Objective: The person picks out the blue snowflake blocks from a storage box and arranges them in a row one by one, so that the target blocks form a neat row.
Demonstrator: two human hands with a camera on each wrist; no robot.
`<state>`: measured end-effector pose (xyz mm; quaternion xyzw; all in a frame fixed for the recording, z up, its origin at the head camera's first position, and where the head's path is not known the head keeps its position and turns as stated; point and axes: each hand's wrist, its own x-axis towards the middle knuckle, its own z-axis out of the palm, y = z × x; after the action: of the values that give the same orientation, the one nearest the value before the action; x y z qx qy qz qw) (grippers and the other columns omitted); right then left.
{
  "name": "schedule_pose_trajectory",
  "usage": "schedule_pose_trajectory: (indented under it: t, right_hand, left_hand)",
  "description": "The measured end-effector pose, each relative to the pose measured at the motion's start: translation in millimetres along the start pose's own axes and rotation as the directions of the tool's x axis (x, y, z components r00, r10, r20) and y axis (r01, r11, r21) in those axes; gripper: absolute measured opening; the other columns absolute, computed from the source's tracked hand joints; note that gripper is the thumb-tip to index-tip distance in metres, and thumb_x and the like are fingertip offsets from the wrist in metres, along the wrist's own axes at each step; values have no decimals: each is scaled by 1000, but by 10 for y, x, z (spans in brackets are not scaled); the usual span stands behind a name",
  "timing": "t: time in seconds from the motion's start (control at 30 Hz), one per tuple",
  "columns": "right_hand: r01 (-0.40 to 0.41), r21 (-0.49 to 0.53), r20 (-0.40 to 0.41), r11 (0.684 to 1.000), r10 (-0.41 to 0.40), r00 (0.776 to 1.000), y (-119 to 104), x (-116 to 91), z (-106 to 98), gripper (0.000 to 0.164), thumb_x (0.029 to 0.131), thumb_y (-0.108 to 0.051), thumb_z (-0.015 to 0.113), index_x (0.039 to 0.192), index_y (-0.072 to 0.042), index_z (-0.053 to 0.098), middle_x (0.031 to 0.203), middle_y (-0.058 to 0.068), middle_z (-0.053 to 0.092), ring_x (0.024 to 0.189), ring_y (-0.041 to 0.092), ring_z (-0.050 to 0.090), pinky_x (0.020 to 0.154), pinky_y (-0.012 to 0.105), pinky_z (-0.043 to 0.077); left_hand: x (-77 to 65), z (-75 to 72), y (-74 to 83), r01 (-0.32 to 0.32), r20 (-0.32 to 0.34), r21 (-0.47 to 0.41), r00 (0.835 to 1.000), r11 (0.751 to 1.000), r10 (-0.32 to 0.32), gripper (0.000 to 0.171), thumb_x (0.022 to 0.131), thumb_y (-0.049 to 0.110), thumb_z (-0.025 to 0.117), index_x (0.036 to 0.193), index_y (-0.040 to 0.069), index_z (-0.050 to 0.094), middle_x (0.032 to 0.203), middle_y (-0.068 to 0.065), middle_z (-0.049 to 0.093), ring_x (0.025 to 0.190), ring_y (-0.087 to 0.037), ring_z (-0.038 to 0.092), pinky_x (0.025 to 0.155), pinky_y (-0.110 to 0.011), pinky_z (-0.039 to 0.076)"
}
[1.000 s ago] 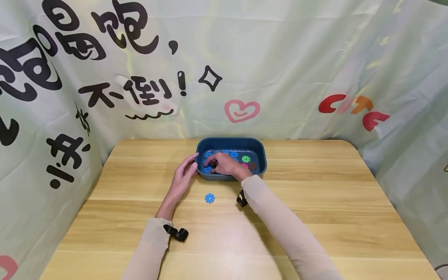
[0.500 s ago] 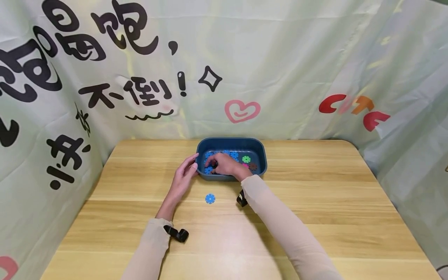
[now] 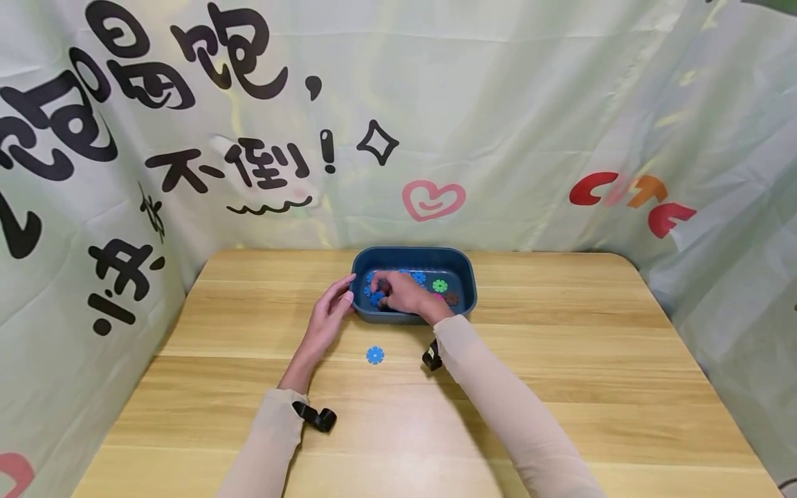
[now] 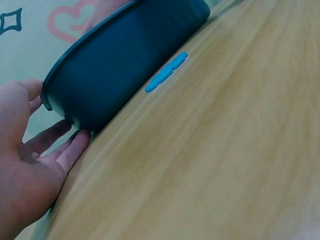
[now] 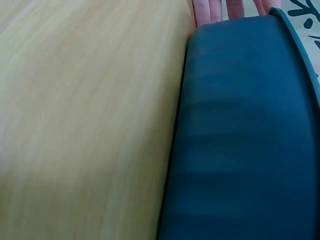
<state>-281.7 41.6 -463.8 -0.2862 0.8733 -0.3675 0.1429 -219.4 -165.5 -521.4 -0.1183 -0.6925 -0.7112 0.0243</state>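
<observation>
A dark blue rectangular box (image 3: 398,319) stands at the back of the table, with notched plastic snowflake discs inside. My left hand (image 3: 326,319) rests against its left end; in the left wrist view the straight fingers (image 4: 75,150) touch the wall low down and the thumb is up by the rim. Reaching over the front rim, my right hand (image 3: 403,293) has its fingers curled inside the box, with a blue snowflake disc (image 3: 376,299) between thumb and fingertips. The palm hides some discs. The right wrist view shows only the box's outer wall (image 5: 245,130), table and left fingertips.
One blue snowflake disc (image 3: 375,355) lies flat on the wooden table (image 3: 591,360) in front of the box. A green disc (image 3: 440,286) and a brown disc (image 3: 452,299) lie in the box's right half. A printed curtain (image 3: 498,138) hangs behind the table.
My right hand's fingertips have shifted slightly right inside the box, and the blue disc at them has moved along. My left hand keeps its place at the box. The head view has tilted slightly.
</observation>
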Motion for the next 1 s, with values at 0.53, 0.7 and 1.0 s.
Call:
schedule_pose_trajectory:
  t: [0.53, 0.7, 1.0]
  right_hand:
    - [-12, 221, -120, 975, 39, 992, -21, -229, -151, 18, 102, -2, 63, 119, 0, 69, 100, 14, 62, 79, 24, 73, 71, 29, 63]
    - [6, 220, -183, 976, 35, 982, -69, -346, -172, 24, 101, 0, 63, 125, -1, 67, 105, 15, 62, 80, 25, 71, 72, 29, 63]
    - [45, 231, -324, 972, 33, 945, -102, -616, -134, 27, 102, -4, 63, 128, -5, 66, 98, 18, 68, 82, 29, 70, 73, 29, 62]
  left_hand:
    - [-10, 5, 18, 13, 3, 41, 1000, 999, -13, 49, 109, 31, 52, 153, 9, 48, 156, -15, 44, 135, -35, 52, 98, -22, 53]
    - [-6, -8, 10, 17, 5, 38, 1000, 999, -17, 48, 109, 30, 52, 153, 10, 48, 157, -15, 43, 136, -36, 51, 99, -22, 53]
    - [-20, 9, 26, 29, -17, 49, 999, 998, -28, 44, 109, 29, 52, 151, 16, 52, 155, -9, 46, 135, -31, 53, 100, -25, 53]
